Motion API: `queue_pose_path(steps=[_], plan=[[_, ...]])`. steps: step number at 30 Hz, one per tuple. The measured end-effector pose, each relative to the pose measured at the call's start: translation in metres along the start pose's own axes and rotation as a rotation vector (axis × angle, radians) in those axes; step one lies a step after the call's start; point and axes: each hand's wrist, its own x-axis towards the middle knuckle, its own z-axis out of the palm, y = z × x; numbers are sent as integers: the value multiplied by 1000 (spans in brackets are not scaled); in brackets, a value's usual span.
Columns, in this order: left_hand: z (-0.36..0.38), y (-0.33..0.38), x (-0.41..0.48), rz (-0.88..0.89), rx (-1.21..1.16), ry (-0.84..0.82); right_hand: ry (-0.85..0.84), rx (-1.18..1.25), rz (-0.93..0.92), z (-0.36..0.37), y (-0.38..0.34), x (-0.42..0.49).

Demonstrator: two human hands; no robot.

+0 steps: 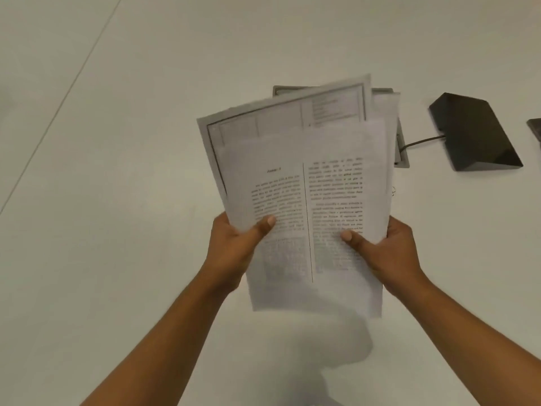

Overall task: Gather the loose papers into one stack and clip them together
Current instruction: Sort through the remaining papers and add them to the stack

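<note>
From the head view we see our left hand (234,244) and right hand (389,253) raised over the pale bench (117,200), each grip closed on the lower part of the papers (304,200), thumbs pressed flat on the front sheet and the other fingers hidden behind. The bundle is lifted clear of the surface, near the middle of the scene, and it throws a soft shadow on the bench just below. We judge that the sheets are held by their two side edges so that they can be squared up: they are not yet a true stack, since a rear sheet with a dark printed frame fans out to the upper left and another plain edge pokes out at the far right. The front sheet is thin white paper printed in two columns with a line down the middle; the text is too blurred to read. The paper looks limp and light, bowing slightly between our thumbs. Behind the bundle, partly hidden, a grey rectangular plate (401,148) sits flush in the bench, and a thin cable (421,141) runs from it to a dark wedge-shaped box (474,133) with smooth, slightly glossy faces at the far right. A small wire shape (393,191) just beside the right edge of the sheets may be a paper clip, though it is too small to tell. The bench itself is matt and off-white, with a faint seam running diagonally at the left.
</note>
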Motion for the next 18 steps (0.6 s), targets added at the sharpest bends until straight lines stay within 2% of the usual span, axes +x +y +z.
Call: queue_pose_path(steps=[5,11,18], plan=[[16,10,27,189,115,4,70,23,-129,2,-15,31],[16,-1,31,232,171,9,45,-14,-152,7,-7,41],[14,12,32,321,49,-55,13,21,-169,9,-14,41]])
